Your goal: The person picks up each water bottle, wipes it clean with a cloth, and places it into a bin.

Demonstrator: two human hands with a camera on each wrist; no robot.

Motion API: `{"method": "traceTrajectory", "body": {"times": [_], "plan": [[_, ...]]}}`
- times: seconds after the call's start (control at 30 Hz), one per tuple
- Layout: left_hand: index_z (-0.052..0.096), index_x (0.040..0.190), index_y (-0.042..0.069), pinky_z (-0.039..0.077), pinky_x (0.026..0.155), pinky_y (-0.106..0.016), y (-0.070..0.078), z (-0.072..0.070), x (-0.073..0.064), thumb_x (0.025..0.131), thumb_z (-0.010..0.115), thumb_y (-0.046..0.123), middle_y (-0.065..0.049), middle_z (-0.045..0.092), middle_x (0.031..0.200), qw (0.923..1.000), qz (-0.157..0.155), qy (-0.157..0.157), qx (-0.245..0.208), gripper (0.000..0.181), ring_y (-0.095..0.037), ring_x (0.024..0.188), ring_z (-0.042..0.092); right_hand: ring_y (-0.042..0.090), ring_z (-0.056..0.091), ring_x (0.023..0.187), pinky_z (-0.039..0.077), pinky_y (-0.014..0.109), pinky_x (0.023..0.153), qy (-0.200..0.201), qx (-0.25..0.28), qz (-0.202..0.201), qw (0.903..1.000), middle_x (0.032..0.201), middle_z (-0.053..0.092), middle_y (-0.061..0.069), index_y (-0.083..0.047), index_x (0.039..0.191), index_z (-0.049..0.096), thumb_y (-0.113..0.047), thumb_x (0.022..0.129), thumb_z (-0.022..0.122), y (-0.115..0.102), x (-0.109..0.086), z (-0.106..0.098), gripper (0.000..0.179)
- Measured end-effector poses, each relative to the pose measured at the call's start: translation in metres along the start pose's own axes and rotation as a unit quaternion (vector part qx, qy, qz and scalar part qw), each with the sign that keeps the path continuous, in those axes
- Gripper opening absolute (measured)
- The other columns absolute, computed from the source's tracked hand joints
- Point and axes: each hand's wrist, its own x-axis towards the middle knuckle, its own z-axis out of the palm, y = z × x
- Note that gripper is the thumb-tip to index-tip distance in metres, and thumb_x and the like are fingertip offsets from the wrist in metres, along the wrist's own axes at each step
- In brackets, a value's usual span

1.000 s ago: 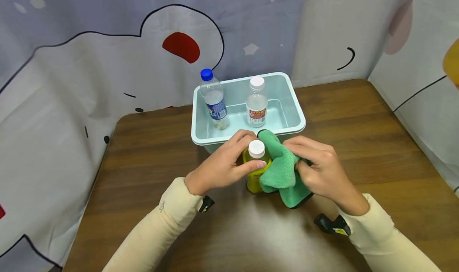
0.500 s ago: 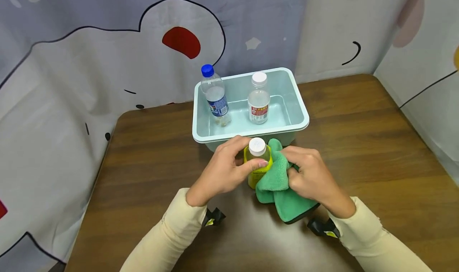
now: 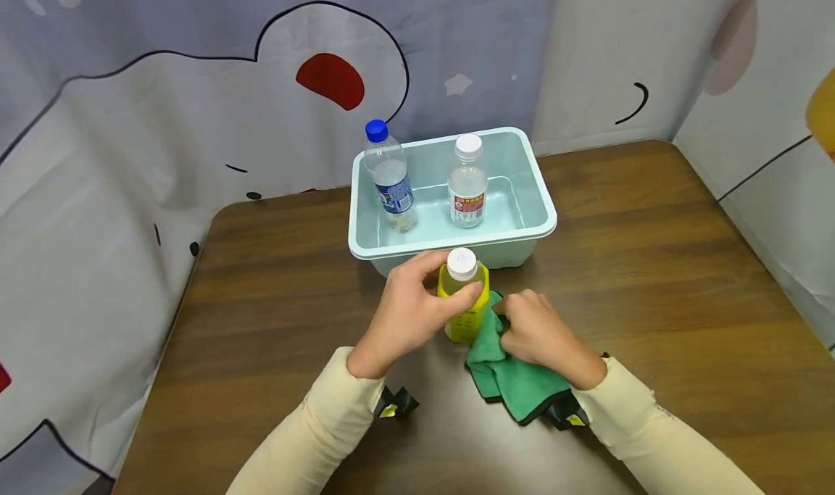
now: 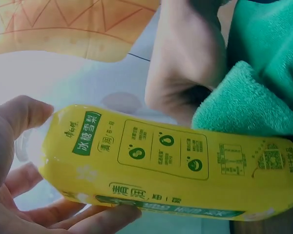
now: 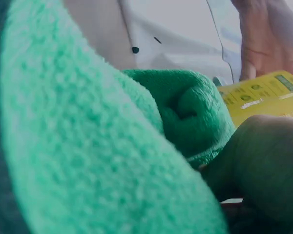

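A bottle with a yellow label (image 4: 171, 165) and a white cap stands on the table in front of the basin. My left hand (image 3: 417, 306) grips it around its upper part, thumb on the near side and fingers behind. A green cloth (image 3: 515, 379) with dark edging is bunched in my right hand (image 3: 538, 335), whose fingers are curled into it. In the left wrist view the cloth (image 4: 254, 105) lies against the bottle's side. The right wrist view is largely filled by cloth (image 5: 102, 146), so the fingertips there are mostly hidden.
Just behind the bottle is a pale blue plastic basin (image 3: 450, 245). Inside it stand a blue-capped clear bottle (image 3: 391, 180), leaning left, and a white-capped clear bottle (image 3: 467, 183). The brown wooden table (image 3: 280, 285) meets a printed curtain (image 3: 163, 118) at the back.
My right hand has moved down and toward me with the cloth, along the bottle's right side. My left hand keeps its grip, and the bottle has barely shifted.
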Motion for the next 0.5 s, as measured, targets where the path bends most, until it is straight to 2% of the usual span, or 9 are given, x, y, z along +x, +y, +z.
{"method": "traceTrajectory", "body": {"times": [0.07,0.17,0.3,0.37,0.43,0.5], "plan": [[0.074,0.109,0.02,0.059,0.082,-0.032,-0.001,-0.001,0.001,0.08,0.082,0.032,0.003,0.068,0.106,1.0,-0.008,0.004,-0.003,0.031,-0.011,0.095,0.064,0.009,0.025,0.055,0.02,0.022,0.05,-0.004,0.0,-0.006,1.0,0.057,0.026,-0.008,-0.019,0.055,0.05,0.012,0.061,0.052,0.002,0.001,-0.003,0.032],[0.074,0.107,0.024,0.058,0.082,-0.033,0.0,-0.004,0.001,0.08,0.082,0.037,0.003,0.061,0.107,0.9997,-0.026,0.003,0.001,0.031,-0.011,0.099,0.058,0.009,0.035,0.057,0.029,0.022,0.053,0.007,0.008,-0.025,0.9996,0.059,0.044,-0.006,-0.017,0.064,0.061,0.012,0.063,0.056,0.005,0.002,-0.015,0.029],[0.073,0.11,0.027,0.057,0.081,-0.03,0.004,-0.009,0.0,0.082,0.079,0.04,-0.002,0.051,0.105,0.9981,-0.052,-0.017,0.027,0.031,-0.015,0.097,0.053,0.009,0.059,0.073,0.049,0.026,0.065,0.068,0.052,-0.064,0.9943,0.08,0.07,-0.005,-0.014,0.088,0.077,0.012,0.069,0.059,0.005,-0.001,-0.039,0.037],[0.072,0.112,0.028,0.056,0.081,-0.03,0.007,-0.011,-0.002,0.084,0.077,0.042,-0.002,0.052,0.105,0.9963,-0.062,-0.034,0.048,0.032,-0.016,0.096,0.055,0.008,0.065,0.081,0.053,0.024,0.071,0.113,0.088,-0.091,0.9855,0.09,0.074,-0.005,-0.014,0.098,0.078,0.016,0.07,0.057,0.002,-0.004,-0.051,0.046],[0.07,0.119,0.027,0.055,0.081,-0.032,0.009,-0.012,-0.002,0.084,0.076,0.042,-0.002,0.055,0.105,0.9943,-0.062,-0.048,0.072,0.038,-0.017,0.094,0.057,0.006,0.065,0.084,0.053,0.02,0.074,0.153,0.127,-0.123,0.9723,0.092,0.074,-0.006,-0.014,0.1,0.078,0.019,0.07,0.054,-0.002,-0.006,-0.063,0.05],[0.065,0.128,0.025,0.055,0.086,-0.033,0.01,-0.014,-0.002,0.085,0.076,0.04,0.0,0.059,0.109,0.9935,-0.059,-0.06,0.077,0.046,-0.016,0.098,0.06,0.004,0.065,0.088,0.051,0.015,0.076,0.184,0.156,-0.155,0.9581,0.094,0.074,-0.004,-0.014,0.099,0.077,0.02,0.07,0.052,-0.007,-0.006,-0.072,0.052]]}}
